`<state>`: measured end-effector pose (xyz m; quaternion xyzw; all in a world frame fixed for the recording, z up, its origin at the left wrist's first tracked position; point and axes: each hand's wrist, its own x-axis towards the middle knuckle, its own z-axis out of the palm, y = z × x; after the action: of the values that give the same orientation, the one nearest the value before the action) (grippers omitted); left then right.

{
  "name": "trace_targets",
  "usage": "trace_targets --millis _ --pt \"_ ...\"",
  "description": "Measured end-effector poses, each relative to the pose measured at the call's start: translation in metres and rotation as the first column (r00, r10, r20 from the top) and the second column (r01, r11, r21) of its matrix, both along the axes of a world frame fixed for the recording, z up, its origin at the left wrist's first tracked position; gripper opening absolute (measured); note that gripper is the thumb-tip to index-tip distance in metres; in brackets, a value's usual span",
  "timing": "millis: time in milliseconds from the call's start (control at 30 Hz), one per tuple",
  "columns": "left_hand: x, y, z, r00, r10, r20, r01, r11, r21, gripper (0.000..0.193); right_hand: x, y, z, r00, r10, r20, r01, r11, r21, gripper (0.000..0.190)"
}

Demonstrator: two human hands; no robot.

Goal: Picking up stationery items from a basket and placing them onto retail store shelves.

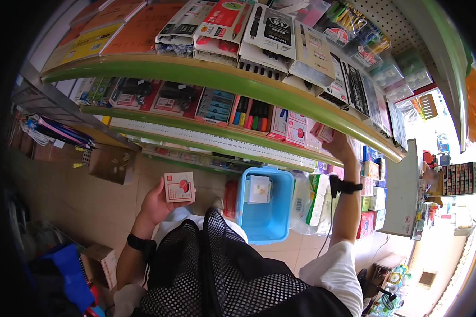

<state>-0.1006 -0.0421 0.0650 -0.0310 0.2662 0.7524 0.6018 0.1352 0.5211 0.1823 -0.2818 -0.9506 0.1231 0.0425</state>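
Note:
My left hand holds a small white and red cardboard box with a round red picture on its face, out in front of my body. Up on the right, my right hand reaches under the edge of the top shelf, its fingers on another small pinkish-red box. Similar red and white boxes stand just left of it on the lower shelf, beside colored highlighter pens. My right fingertips are partly hidden by the boxes and shelf edge.
The green-edged top shelf carries pen boxes and orange notebooks. A blue plastic bin with some white items inside stands on the floor, beside wrapped packs. An open cardboard box lies at left.

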Motion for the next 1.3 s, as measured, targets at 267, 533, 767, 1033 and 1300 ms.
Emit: trace_targets --millis 267,533,767,1033,1300 --pt "0.011 -0.011 0.004 0.998 0.061 -0.022 -0.062 0.998 -0.026 0.074 -0.023 0.040 -0.011 0.956 -0.145 0.256 0.158 0.987 -0.031 0.065" --pt "0.013 -0.022 0.004 0.991 0.129 -0.032 -0.129 0.991 -0.016 0.073 -0.018 0.039 -0.010 0.978 -0.044 0.205 0.051 0.998 -0.030 0.068" --pt "0.019 -0.019 0.003 0.991 0.132 -0.015 -0.132 0.991 -0.034 0.072 -0.019 0.040 -0.009 0.987 0.010 0.160 -0.006 1.000 -0.024 0.070" --pt "0.017 -0.016 0.002 0.994 0.113 -0.014 -0.113 0.993 -0.013 0.073 -0.017 0.038 -0.007 0.991 0.071 0.114 -0.070 0.997 -0.009 0.073" --pt "0.017 -0.007 -0.001 0.997 0.068 -0.037 -0.070 0.997 -0.044 0.073 -0.019 -0.007 0.004 0.955 0.211 0.210 -0.176 0.969 -0.174 0.119"
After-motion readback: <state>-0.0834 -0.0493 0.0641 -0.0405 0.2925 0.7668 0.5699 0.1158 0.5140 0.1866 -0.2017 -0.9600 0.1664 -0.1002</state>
